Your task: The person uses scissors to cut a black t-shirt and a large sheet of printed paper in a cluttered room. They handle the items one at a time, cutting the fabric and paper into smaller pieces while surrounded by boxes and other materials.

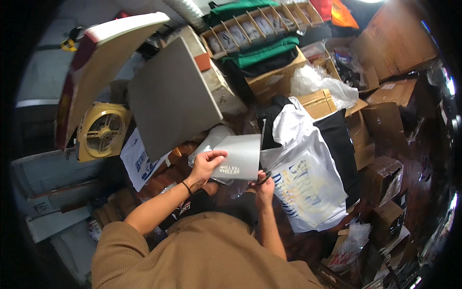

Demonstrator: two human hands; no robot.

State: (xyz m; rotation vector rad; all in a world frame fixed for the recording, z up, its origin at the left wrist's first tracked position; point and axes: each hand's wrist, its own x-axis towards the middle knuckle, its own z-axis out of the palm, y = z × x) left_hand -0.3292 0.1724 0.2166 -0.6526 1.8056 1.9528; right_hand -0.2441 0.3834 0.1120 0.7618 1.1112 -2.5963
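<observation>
My left hand (205,166) pinches the left side of a grey, slightly glossy sheet (240,153) between thumb and fingers. White lettering shows along the sheet's lower part. At its lower right corner, my right hand (264,190) grips scissors with black handles (263,177); the blades are hard to make out, so I cannot tell whether they touch the sheet. Just right of my hands lies a white T-shirt (292,129) with a large blue and yellow print, part of it under a clear film. Black cloth or a black board (339,149) lies beneath the shirt.
A large grey panel (173,96) stands at the left, near a yellow box fan (103,131). Another white printed cloth (137,159) hangs below the panel. At the back sits a divided wooden tray (260,28). Cardboard boxes (385,115) and plastic bags (317,84) crowd the right.
</observation>
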